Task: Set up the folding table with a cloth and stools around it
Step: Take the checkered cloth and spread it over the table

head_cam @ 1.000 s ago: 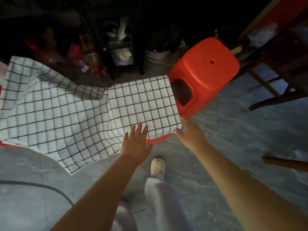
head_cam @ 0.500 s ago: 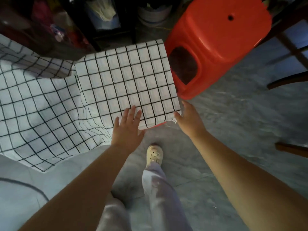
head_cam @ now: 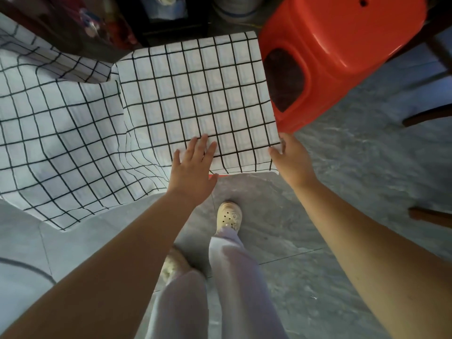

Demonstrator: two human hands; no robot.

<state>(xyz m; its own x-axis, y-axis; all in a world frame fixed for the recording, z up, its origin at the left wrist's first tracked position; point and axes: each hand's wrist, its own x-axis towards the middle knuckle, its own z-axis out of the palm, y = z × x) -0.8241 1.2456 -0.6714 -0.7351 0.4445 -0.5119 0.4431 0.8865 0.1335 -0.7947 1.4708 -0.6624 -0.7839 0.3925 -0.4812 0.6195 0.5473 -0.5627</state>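
A white cloth with a black grid (head_cam: 195, 99) lies over the small table; only a red sliver of the table's near edge (head_cam: 219, 175) shows beneath it. The cloth sags in folds off the left side. My left hand (head_cam: 193, 167) rests flat on the cloth's near edge, fingers spread. My right hand (head_cam: 291, 160) touches the cloth's near right corner, thumb on the fabric; whether it pinches the corner is unclear. A red plastic stool (head_cam: 342, 50) stands right beside the table's right edge.
Grey marble-look floor (head_cam: 367, 192) spreads to the right and below. My legs and a cream clog (head_cam: 229, 215) are under the table's near edge. Dark wooden furniture legs (head_cam: 428, 116) stand at right. Dark shelving and clutter (head_cam: 97, 25) fill the back.
The view has closed in on the table. My hands keep their places at the cloth's near edge and corner, and that cloth section now lies flatter and square on the top.
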